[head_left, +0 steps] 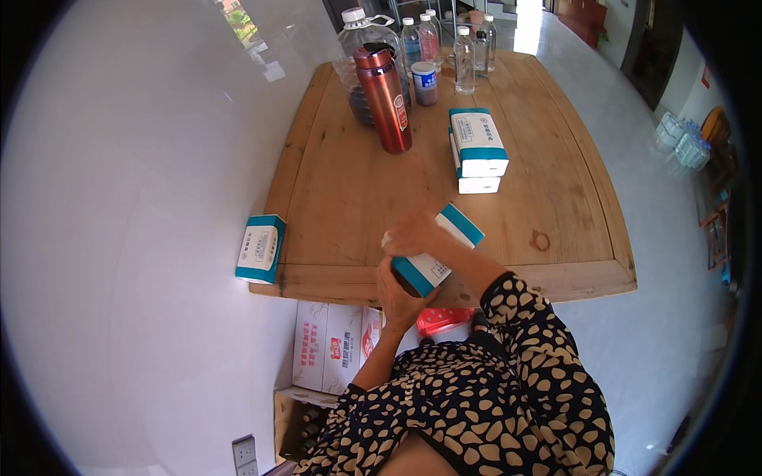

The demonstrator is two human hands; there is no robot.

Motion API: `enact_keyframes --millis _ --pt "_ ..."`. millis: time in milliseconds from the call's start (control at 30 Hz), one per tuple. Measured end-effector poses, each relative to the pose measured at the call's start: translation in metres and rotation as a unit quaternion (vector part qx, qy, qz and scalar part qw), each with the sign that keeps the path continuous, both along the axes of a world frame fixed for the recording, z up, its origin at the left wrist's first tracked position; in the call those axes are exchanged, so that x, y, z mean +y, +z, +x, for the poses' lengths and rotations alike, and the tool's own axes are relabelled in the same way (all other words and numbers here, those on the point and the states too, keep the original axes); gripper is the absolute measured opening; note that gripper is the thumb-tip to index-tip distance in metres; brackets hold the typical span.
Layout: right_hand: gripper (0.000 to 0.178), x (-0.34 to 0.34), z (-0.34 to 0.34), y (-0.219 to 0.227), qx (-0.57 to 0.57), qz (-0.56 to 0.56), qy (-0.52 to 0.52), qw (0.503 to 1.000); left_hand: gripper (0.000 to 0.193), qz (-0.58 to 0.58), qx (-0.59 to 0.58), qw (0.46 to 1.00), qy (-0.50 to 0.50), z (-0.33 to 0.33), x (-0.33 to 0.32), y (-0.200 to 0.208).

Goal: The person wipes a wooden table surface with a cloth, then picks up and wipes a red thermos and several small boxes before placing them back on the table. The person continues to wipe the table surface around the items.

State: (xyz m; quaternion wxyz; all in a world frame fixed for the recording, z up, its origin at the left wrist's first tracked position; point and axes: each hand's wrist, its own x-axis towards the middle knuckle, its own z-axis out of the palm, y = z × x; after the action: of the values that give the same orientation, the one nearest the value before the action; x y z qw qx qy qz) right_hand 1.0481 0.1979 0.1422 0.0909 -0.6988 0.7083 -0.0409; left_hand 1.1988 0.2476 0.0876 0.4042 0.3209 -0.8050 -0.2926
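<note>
A white and teal carton is held at a slant just above the table's near edge. My left hand grips its lower left end, fingers wrapped beneath it. My right hand reaches across the top of the carton, bent toward its left side. A small white patch shows by the right fingertips, too blurred to name. Those right fingers are smeared, so their closure is unclear. Farther off, two similar cartons lie stacked on the tabletop. Another such carton sits at the table's left edge against the wall.
The wooden table carries a red flask, a large plastic jug, a lidded tub and several bottles at the back. A white wall borders the left. Below the near edge stands a cardboard box.
</note>
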Motion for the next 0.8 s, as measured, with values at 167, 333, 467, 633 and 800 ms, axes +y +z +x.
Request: enact_keyframes --millis 167,333,467,633,800 --pt "0.032 0.042 0.035 0.013 -0.056 -0.133 -0.016 0.989 0.101 0.018 -0.004 1.0 0.02 0.003 0.0 -0.008" --pt "0.047 0.078 0.029 -0.008 0.009 -0.33 -0.082 0.94 0.102 0.018 -0.002 0.999 0.029 0.001 0.003 -0.005" --pt "0.05 0.084 0.007 -0.016 0.022 -0.389 -0.243 0.888 0.097 0.02 0.002 1.0 0.002 0.001 0.0 -0.001" --pt "0.041 0.092 -0.014 -0.039 -0.182 -0.472 -0.295 0.811 0.078 0.312 0.092 0.937 -0.127 0.004 -0.017 0.015" --pt "0.035 0.097 -0.015 -0.039 -0.271 -0.491 -0.272 0.782 0.061 0.431 -0.07 0.887 -0.15 -0.011 -0.065 0.043"
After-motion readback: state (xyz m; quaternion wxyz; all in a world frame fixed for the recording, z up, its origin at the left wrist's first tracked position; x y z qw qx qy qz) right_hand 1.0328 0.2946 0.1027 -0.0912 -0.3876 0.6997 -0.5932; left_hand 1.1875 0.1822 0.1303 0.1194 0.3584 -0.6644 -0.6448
